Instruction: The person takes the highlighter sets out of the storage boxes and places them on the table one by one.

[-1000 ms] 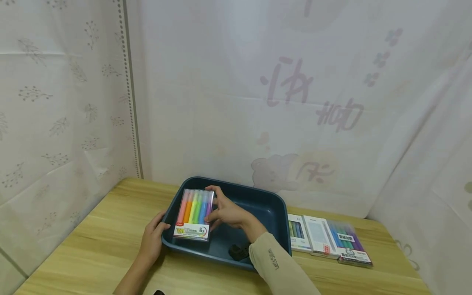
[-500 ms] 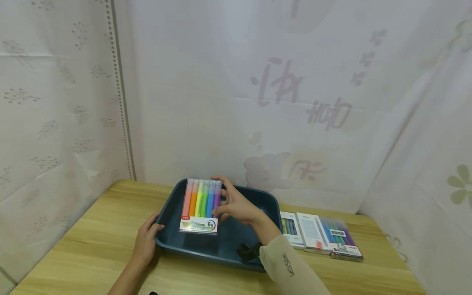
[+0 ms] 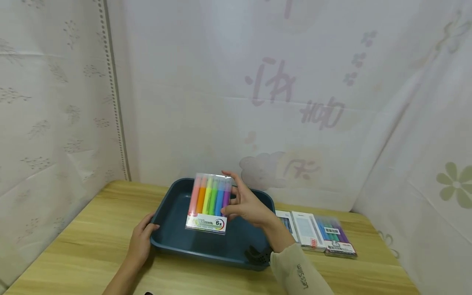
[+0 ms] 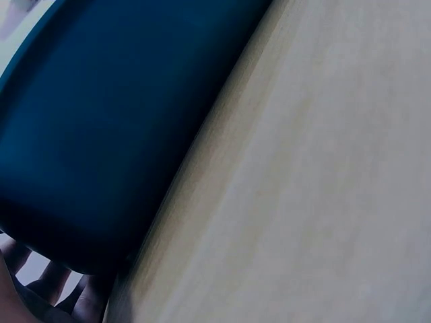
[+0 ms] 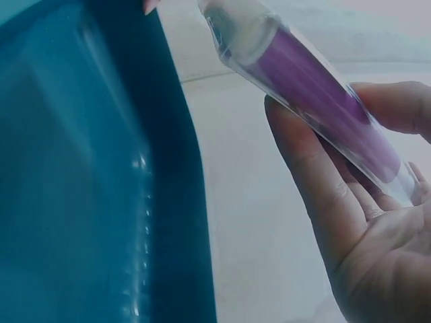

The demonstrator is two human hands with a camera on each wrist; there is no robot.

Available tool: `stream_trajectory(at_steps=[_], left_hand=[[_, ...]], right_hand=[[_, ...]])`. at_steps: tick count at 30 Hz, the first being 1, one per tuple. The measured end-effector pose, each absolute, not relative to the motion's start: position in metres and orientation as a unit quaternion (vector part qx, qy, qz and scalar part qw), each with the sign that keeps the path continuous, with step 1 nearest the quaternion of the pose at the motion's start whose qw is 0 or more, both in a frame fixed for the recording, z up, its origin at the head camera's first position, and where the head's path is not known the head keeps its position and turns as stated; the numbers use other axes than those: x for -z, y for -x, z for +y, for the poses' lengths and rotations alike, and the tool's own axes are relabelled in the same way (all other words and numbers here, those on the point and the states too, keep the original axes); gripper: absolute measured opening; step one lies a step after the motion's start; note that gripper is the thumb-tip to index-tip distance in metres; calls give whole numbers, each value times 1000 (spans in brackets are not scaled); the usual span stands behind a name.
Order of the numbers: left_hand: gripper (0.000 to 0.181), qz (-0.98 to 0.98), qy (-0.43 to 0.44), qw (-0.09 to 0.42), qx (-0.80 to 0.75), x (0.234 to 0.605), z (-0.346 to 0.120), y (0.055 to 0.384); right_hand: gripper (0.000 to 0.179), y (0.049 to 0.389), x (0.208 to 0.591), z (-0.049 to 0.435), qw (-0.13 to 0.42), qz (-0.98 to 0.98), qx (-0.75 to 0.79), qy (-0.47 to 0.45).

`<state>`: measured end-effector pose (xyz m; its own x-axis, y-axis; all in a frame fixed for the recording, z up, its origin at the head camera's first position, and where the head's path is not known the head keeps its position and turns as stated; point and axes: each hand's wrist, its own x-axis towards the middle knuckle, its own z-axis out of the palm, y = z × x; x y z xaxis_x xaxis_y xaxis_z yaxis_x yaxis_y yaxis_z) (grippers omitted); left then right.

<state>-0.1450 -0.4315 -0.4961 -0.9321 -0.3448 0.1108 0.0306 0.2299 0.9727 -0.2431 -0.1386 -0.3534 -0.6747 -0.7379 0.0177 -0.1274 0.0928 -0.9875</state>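
Observation:
A clear pack of highlighters (image 3: 209,200), pink through purple with a white label, is held up by my right hand (image 3: 250,208). The thumb lies on its front and the fingers go behind its right edge. Below the pack lies the dark blue tray (image 3: 221,246). In the right wrist view the pack's purple side (image 5: 316,94) shows between thumb and fingers, beside the tray wall (image 5: 178,202). My left hand (image 3: 139,242) grips the tray's left side, thumb over the rim. The left wrist view shows its fingers (image 4: 50,282) at the tray's outer side (image 4: 121,128).
Right of the tray, three more packs lie side by side on the wooden table (image 3: 92,241): a white box (image 3: 287,225) partly hidden by the tray, a white pack (image 3: 309,230) and a clear pack of coloured pens (image 3: 334,235). Patterned curtains (image 3: 191,102) hang behind and at the sides.
My right hand has lifted the highlighter pack up from the tray's left part and moved it rightward over the tray. The left hand keeps its grip on the tray's side. The head view has shifted slightly.

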Motion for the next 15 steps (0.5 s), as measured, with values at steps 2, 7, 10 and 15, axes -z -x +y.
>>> stream_trajectory(at_steps=[2, 7, 10, 15], left_hand=[[49, -769, -100, 152, 613, 496, -432, 145], [49, -768, -101, 151, 615, 496, -432, 144], [49, -763, -105, 144, 621, 494, -431, 144], [49, -763, -101, 136, 624, 492, -431, 143]], right_hand=[[102, 242, 352, -132, 245, 694, 602, 309], [105, 239, 351, -116, 218, 704, 613, 285], [104, 238, 350, -107, 202, 712, 616, 271], [99, 235, 351, -90, 177, 714, 625, 263]])
